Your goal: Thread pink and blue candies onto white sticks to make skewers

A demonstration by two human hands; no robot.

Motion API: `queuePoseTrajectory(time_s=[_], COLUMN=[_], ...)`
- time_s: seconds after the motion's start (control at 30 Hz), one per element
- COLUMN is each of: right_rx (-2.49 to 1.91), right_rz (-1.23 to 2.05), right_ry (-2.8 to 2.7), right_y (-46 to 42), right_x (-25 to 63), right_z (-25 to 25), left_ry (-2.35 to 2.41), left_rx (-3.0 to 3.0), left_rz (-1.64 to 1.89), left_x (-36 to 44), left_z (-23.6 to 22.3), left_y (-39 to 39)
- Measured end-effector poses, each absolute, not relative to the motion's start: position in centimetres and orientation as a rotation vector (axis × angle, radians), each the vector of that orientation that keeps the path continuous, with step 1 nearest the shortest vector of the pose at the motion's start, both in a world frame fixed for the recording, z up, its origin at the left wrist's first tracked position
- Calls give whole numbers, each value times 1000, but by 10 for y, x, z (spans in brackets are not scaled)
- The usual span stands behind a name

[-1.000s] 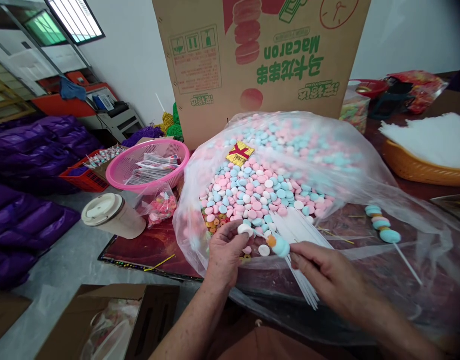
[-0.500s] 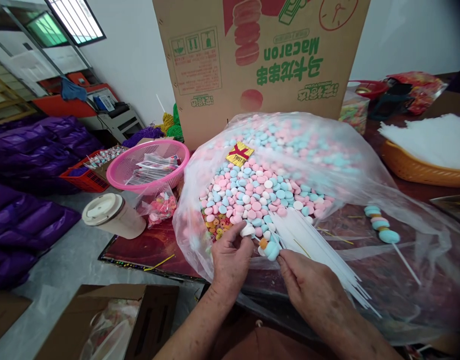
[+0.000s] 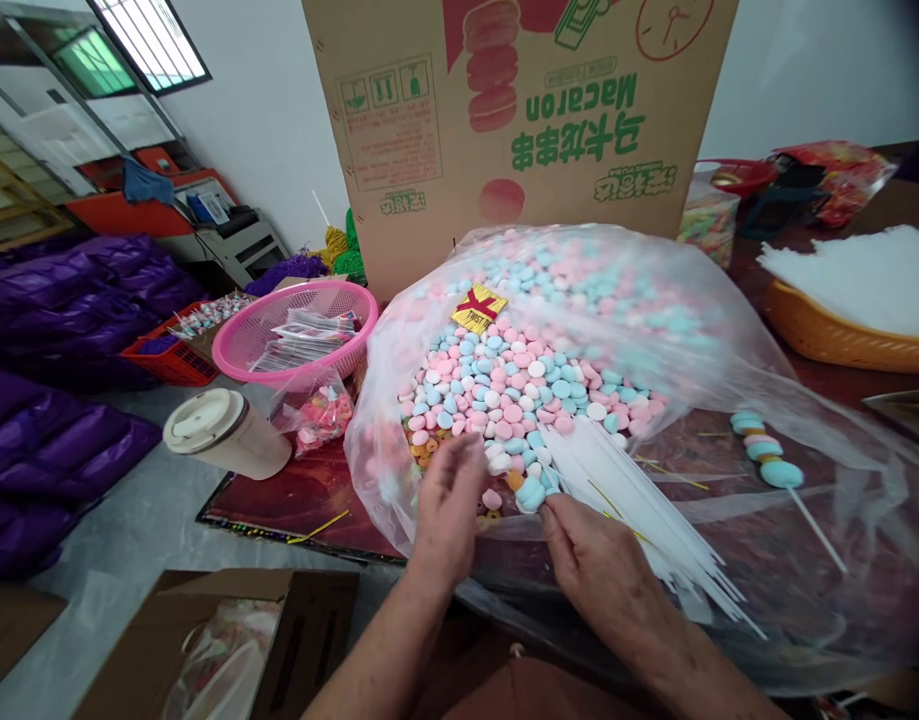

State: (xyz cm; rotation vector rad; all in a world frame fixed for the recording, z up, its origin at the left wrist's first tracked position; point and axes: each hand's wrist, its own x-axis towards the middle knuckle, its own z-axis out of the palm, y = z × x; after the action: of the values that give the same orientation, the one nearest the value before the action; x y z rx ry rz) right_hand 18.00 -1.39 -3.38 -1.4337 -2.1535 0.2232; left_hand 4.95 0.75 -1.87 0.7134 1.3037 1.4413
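My right hand [image 3: 605, 560] is closed around the stick of a candy skewer [image 3: 532, 493], just below its blue candies. Towards the other end of the skewer sit an orange-brown ring and a white candy. My left hand [image 3: 448, 510], blurred, is off the skewer with fingers stretched out over ring gummies [image 3: 421, 447]. Nothing shows in its fingers. Behind both hands, pink, blue and white candies [image 3: 511, 385] are heaped in a clear plastic bag [image 3: 376, 440]. White sticks [image 3: 631, 500] lie beside my right hand. A filled skewer [image 3: 766, 455] rests farther right.
A tall cardboard box [image 3: 429, 230] stands behind the bag. On the left are a pink basket [image 3: 294, 374] of packets, a lidded cup [image 3: 226, 430] and a small bag of candies [image 3: 320, 415]. An orange basket [image 3: 841, 345] with white material stands at the right.
My left hand has let go of the white candy at the skewer's end and moved down and left towards the ring gummies. My right hand has shifted slightly left with the skewer.
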Motion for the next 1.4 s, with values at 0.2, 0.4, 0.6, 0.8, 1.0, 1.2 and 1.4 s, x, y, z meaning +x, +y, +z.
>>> queuePoseTrajectory(time_s=[0.2,0.4,0.6,0.8,1.0,1.2,1.4], right_rx=[-1275,-1315,-1365,-1479,-1384,-1407,-1436], right_rz=[620,555,458,791,1160,875,840], right_ry=[-1977,-2018,-1972,-1747,-1743,-2027,-2124], right_y=[-19,-25,-23,-8,-13,-19,-23], right_x=[179,179,177,213,212,204,197], right_z=[-22,-37,-48,-36,-28,-36,-38], left_ry=[939,904,927,1295,1961,1842,1256], left_rx=[343,220,217,925,1907,1619,639], left_rz=[1326,1409,1355,1288,457,802,1177], left_x=[57,73,103,52,4,2,9], left_z=[-8,-15,-28,-16,-25,-38,-25], left_y=[23,16,6,6,8,5,-6])
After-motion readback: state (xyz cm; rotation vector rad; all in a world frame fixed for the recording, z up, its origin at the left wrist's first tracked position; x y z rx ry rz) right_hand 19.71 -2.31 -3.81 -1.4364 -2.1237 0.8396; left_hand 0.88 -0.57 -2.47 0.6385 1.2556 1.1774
